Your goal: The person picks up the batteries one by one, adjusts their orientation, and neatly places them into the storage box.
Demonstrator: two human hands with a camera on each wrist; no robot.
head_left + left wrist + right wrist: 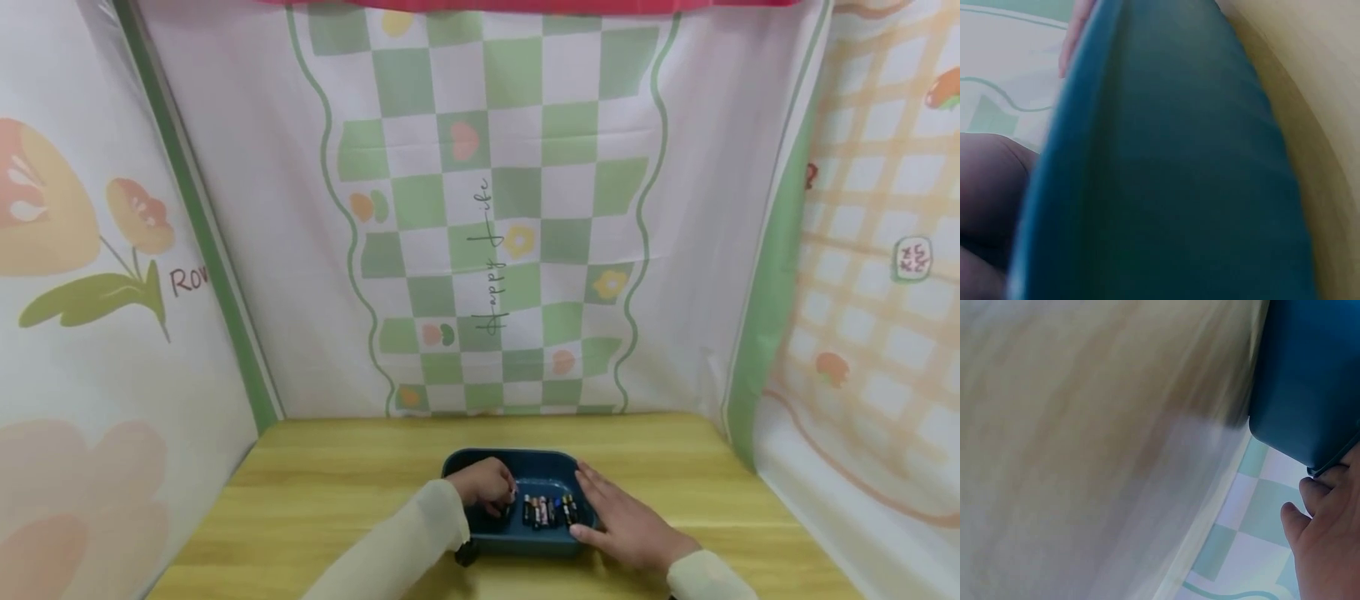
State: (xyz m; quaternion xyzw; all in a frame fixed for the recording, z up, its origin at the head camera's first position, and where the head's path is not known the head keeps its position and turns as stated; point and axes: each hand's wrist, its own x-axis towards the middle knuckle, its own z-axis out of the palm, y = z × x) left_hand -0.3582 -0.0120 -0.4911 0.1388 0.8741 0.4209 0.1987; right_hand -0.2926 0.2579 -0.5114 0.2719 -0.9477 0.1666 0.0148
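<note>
A dark blue plastic bin (525, 546) stands on the table. In its right half several small dark cylinders that look like batteries (551, 512) lie side by side in a row. My left hand (486, 485) reaches over the left rim into the bin. Its fingers are curled and seem to pinch one such battery (506, 508), mostly hidden by the hand. My right hand (626, 521) rests against the bin's right rim with its fingers extended. In the right wrist view, the fingers (1314, 495) touch the bin's edge. The bin's wall fills most of the left wrist view.
The yellow wood-grain table (337, 475) extends around the bin. A checkered curtain (495, 250) hangs behind it, with printed cloths at both sides. A small dark object (466, 552) shows at the bin's front left corner, under my left sleeve.
</note>
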